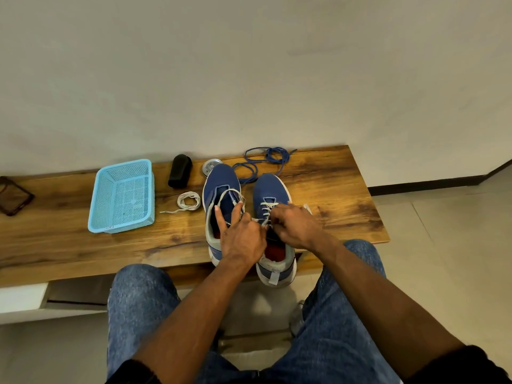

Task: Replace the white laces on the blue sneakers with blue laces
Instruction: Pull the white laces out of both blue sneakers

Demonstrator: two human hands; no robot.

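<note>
Two blue sneakers stand side by side on the wooden bench (332, 189), toes pointing away. The left sneaker (221, 181) has a loose white lace loop over its tongue. The right sneaker (270, 189) still carries a white lace (267, 207) threaded through its eyelets. My left hand (241, 236) lies between the shoes, two fingers stretched over the left shoe, thumb side pinching the right shoe's lace. My right hand (295, 227) grips that same lace with curled fingers. Blue laces (266, 159) lie tangled behind the shoes. A coiled white lace (188, 200) lies left of the left sneaker.
A light blue plastic basket (122, 195) sits on the bench's left part. A black cylinder (180, 171) and a small round tin (211, 165) stand near the wall. A dark object (13, 195) lies at the far left. My knees in jeans are below the bench.
</note>
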